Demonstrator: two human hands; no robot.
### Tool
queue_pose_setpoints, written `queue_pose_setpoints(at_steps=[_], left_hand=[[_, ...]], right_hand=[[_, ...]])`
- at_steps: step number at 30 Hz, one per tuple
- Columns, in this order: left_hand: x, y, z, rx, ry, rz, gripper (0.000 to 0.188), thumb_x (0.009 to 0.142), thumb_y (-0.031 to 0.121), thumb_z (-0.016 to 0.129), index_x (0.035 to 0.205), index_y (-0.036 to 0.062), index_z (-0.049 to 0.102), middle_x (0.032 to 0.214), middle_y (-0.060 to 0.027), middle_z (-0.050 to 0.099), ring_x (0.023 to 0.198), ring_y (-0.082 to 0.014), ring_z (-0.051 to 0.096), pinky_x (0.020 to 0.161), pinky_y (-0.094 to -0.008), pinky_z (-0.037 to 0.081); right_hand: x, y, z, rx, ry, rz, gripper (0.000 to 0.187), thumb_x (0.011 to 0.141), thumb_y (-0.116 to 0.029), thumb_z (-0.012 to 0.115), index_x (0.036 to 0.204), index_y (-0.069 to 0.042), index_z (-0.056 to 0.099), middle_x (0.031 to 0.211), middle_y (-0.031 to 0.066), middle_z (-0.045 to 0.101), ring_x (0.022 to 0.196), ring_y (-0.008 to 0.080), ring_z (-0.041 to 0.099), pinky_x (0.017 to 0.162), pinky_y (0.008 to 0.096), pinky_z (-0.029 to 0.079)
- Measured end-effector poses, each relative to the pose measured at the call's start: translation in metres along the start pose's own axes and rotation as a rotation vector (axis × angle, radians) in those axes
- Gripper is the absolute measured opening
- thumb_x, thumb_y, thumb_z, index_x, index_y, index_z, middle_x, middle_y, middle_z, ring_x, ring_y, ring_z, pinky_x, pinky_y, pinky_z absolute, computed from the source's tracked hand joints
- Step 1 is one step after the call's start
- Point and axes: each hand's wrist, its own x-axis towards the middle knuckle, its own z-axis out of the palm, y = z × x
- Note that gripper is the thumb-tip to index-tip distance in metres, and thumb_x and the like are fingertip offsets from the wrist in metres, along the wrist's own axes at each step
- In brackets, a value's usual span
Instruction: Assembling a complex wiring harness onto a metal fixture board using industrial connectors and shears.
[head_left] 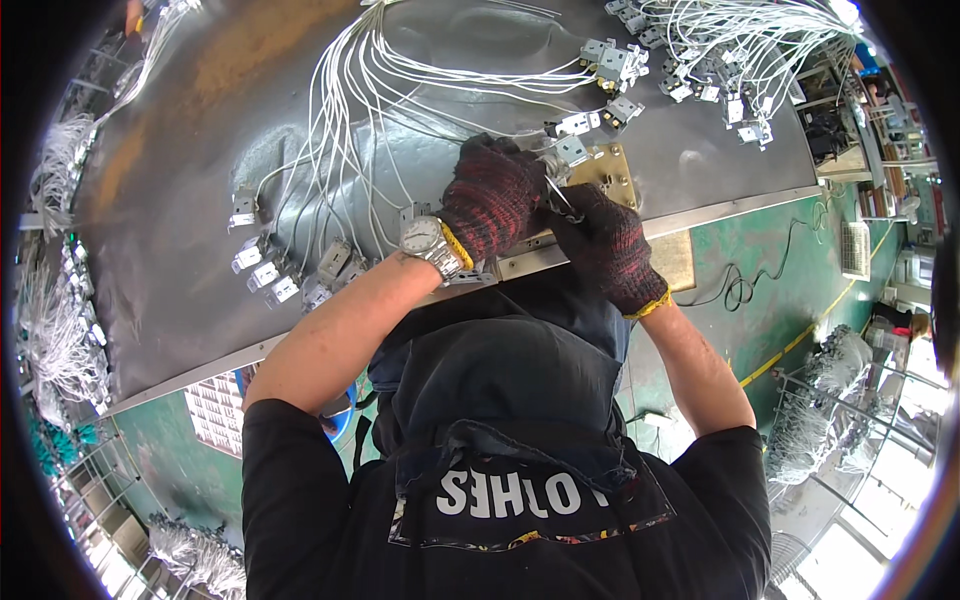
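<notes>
My left hand (495,195), in a black-and-red knit glove with a yellow cuff, is closed at the table's near edge. Its fingertips meet those of my right hand (605,240), gloved alike and also closed. Between them shows a slim, shiny metal piece (562,198); the gloves cover most of it, and I cannot tell its kind. Just beyond the fingers, a small metal bracket (572,150) lies against a brass-coloured plate (613,170) with holes and pins. White wires (335,110) fan out over the table from the top, ending in small metal brackets (265,272) left of my hands.
The metal-topped table (190,200) carries another bundle of wired brackets (740,60) at the far right. More wire bundles (65,330) hang at the left. On the green floor, a black cable (740,288) lies coiled to the right. A rack with wire bundles (825,400) stands at lower right.
</notes>
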Motion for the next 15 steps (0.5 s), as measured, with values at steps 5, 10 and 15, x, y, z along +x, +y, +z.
queue_pose_setpoints(at_steps=[5,10,15], left_hand=[[-0.002,0.003,0.004,0.028,-0.025,-0.007,0.043,0.075,0.046,0.079,0.103,0.0138,0.072,0.099,-0.0114,0.073,0.1,-0.0303,0.067,0.098,-0.0497,0.043],[-0.001,0.006,0.005,0.006,0.046,0.023,0.043,0.075,0.042,0.078,0.107,0.0144,0.072,0.1,-0.0121,0.074,0.104,-0.0308,0.067,0.102,-0.0504,0.042],[-0.001,0.006,0.012,-0.026,0.085,0.028,0.04,0.076,0.04,0.078,0.107,0.0149,0.071,0.098,-0.0117,0.074,0.101,-0.0322,0.069,0.101,-0.0483,0.046]], right_hand=[[-0.008,0.002,-0.027,0.21,-0.102,0.202,0.033,0.096,-0.006,0.064,0.129,-0.004,0.065,0.098,0.0057,0.072,0.076,0.0102,0.064,0.068,0.0277,0.054],[-0.017,-0.006,-0.058,0.241,-0.188,0.299,0.04,0.098,-0.007,0.061,0.138,-0.002,0.06,0.099,0.0056,0.069,0.075,0.0083,0.062,0.067,0.0245,0.051],[-0.016,-0.012,-0.056,-0.078,-0.139,0.037,0.036,0.097,-0.006,0.061,0.132,-0.004,0.065,0.098,0.0089,0.07,0.077,0.0186,0.066,0.072,0.0323,0.055]])
